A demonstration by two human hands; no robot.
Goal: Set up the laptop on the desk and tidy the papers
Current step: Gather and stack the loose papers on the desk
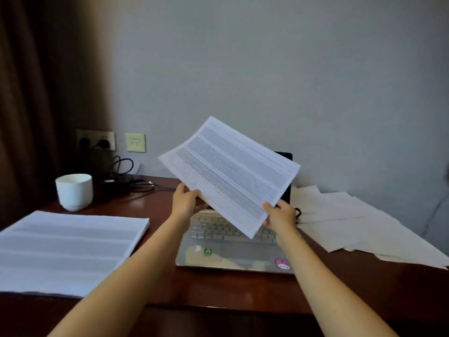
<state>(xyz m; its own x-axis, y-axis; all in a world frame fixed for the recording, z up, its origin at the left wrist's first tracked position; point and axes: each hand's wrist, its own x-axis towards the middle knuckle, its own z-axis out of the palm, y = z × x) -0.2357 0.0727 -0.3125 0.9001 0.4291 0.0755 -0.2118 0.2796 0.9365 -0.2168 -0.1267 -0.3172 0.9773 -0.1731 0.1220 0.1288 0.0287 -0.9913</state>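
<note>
Your left hand (185, 200) and right hand (279, 213) each pinch the printed sheets (230, 171), held tilted above the open laptop (233, 249).

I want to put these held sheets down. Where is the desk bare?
Bare wood shows between the neat stack and the laptop, and along the front edge before the laptop. Loose sheets crowd the right; cup and cables fill the back left.

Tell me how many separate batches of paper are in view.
3: a neat stack at left on the desk; a bundle held over the laptop by the left hand and right hand; loose sheets spread at right. Others may hide beneath them.
</note>
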